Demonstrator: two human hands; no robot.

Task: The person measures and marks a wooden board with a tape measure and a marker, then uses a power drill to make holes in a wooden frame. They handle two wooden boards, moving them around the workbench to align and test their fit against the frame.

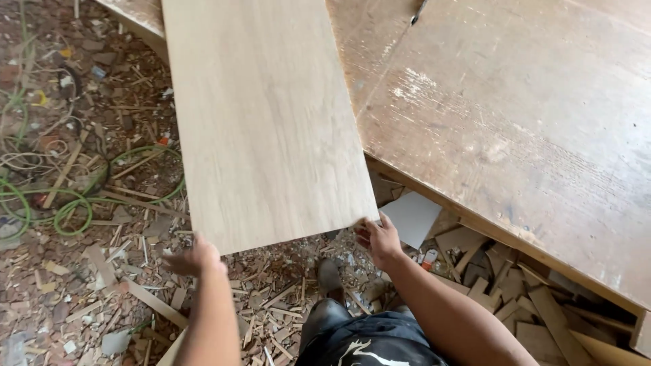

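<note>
A long pale wood-grain board (261, 115) stretches away from me, its far part lying over a worn brown workbench top (515, 115). My left hand (195, 257) grips the board's near left corner from below. My right hand (377, 237) holds the near right corner, fingers curled under the edge. The near end of the board hangs over the floor, held up by both hands.
The floor (81, 203) is strewn with wood offcuts, chips and shavings. Green and pale hoses or cables (74, 203) coil at the left. Scrap panels and a grey sheet (413, 217) lie under the bench edge. My shoe (330, 278) stands among the chips.
</note>
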